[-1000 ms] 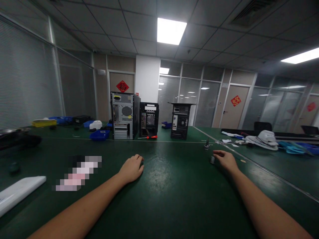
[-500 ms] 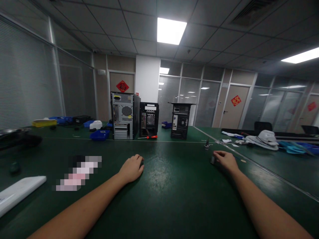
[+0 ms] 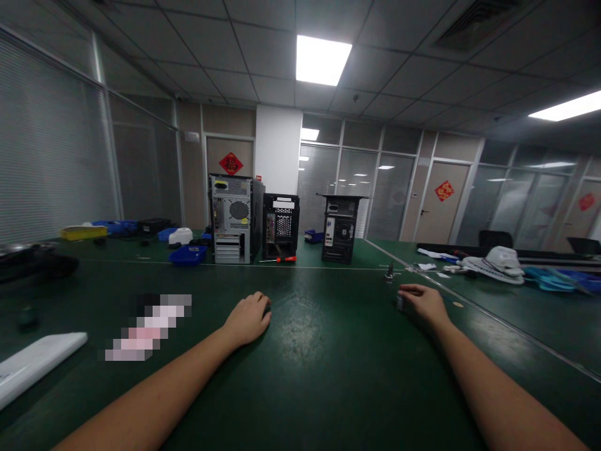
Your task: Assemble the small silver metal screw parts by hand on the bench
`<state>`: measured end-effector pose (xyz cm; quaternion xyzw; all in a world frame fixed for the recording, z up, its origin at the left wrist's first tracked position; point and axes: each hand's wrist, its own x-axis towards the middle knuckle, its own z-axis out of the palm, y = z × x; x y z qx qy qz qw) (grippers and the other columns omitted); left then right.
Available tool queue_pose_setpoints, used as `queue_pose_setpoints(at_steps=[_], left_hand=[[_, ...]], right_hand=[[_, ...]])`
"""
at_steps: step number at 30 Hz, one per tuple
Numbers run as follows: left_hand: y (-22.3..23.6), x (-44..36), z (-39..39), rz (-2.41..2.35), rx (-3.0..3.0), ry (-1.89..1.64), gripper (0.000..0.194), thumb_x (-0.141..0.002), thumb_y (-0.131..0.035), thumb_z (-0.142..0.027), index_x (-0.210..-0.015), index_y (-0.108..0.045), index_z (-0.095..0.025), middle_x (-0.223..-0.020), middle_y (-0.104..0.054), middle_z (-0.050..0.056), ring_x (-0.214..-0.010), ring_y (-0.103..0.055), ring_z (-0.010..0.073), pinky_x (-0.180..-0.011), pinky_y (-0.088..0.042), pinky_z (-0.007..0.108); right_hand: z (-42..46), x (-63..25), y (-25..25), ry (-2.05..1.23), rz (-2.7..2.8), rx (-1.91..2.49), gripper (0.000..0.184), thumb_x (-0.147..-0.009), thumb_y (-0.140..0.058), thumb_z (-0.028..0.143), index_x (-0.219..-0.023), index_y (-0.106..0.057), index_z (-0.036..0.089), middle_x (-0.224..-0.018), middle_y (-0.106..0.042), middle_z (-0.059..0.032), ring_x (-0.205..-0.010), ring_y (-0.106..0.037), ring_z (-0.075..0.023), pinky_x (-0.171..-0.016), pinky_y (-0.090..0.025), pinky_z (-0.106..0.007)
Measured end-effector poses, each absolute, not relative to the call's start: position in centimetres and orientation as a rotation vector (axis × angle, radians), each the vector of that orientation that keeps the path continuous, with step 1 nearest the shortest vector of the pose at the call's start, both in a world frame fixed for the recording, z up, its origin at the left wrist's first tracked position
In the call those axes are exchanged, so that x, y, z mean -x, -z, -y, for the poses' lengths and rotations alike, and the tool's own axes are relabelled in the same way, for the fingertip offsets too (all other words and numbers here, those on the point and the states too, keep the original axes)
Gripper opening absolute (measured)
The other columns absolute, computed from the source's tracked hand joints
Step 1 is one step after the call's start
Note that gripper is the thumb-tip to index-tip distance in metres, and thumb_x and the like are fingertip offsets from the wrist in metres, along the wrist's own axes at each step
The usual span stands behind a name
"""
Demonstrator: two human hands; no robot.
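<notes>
My left hand (image 3: 248,318) rests on the green tabletop (image 3: 338,363), its fingers curled downward. A dark patch shows under the fingertips; whether it is an object or shadow is unclear. On the right, my right hand (image 3: 425,305) has thumb and fingers drawn together at a small dark grey cylinder (image 3: 399,302), which stands on or just above the table. Beyond that hand is a small dark pointed metal piece (image 3: 389,272), upright on the table. A flat tan disc (image 3: 458,304) lies to the right of my right hand.
Three computer cases (image 3: 235,216) stand across the table, with a red-handled screwdriver (image 3: 285,259) in front. A blue tray (image 3: 188,254) sits left of them. A white slab-like object (image 3: 40,360) lies near left. A white cap (image 3: 500,263) and blue cloth (image 3: 547,279) lie at right.
My right hand has shifted very slightly left, and the small grey cylinder now looks more upright. My left hand stays in place.
</notes>
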<state>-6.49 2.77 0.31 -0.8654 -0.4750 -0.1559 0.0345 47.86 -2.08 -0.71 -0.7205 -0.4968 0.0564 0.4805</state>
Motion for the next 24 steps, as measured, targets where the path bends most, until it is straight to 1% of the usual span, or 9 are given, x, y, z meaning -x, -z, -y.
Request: queue_pose_setpoints(at_steps=[3,6,14,24], left_hand=[[-0.32,6.46,-2.77,1.454,2.663,0.482,0.038,-0.094,-0.046,-0.039,-0.121,-0.064,-0.019,-0.122,-0.060,0.012,-0.111,-0.059,0.0270,-0.097,-0.047,0.039],[-0.39,6.40,-2.72,1.459,2.668,0.482,0.038,-0.094,-0.046,-0.040,-0.120,-0.064,-0.020,-0.122,-0.060,0.012,-0.110,-0.059,0.0271,-0.096,-0.047,0.039],[-0.78,6.33,-2.38,1.488,2.675,0.466,0.036,-0.094,-0.046,-0.039,-0.119,-0.065,-0.021,-0.122,-0.060,0.011,-0.110,-0.059,0.0266,-0.096,-0.047,0.038],[-0.35,6.32,-2.80,1.491,2.662,0.465,0.036,-0.093,-0.048,-0.039,-0.119,-0.065,-0.021,-0.123,-0.060,0.012,-0.112,-0.059,0.0266,-0.098,-0.046,0.038]], right_hand=[[2.14,-47.75,0.66,-0.135,1.251,1.752,0.039,-0.071,-0.072,0.043,-0.102,-0.078,0.019,-0.098,-0.078,-0.0094,-0.093,-0.072,-0.0284,-0.084,-0.052,-0.038],[2.10,-47.87,0.75,-0.122,1.255,1.756,0.039,-0.073,-0.070,0.044,-0.101,-0.078,0.019,-0.099,-0.078,-0.0100,-0.091,-0.072,-0.0281,-0.083,-0.052,-0.038],[2.31,-47.64,0.52,-0.115,1.239,1.775,0.044,-0.073,-0.068,0.049,-0.103,-0.078,0.018,-0.094,-0.078,-0.0096,-0.084,-0.072,-0.0267,-0.079,-0.052,-0.037],[1.93,-47.92,0.78,-0.110,1.274,1.774,0.044,-0.072,-0.069,0.052,-0.099,-0.078,0.018,-0.090,-0.078,-0.0094,-0.083,-0.072,-0.0275,-0.076,-0.052,-0.037]])
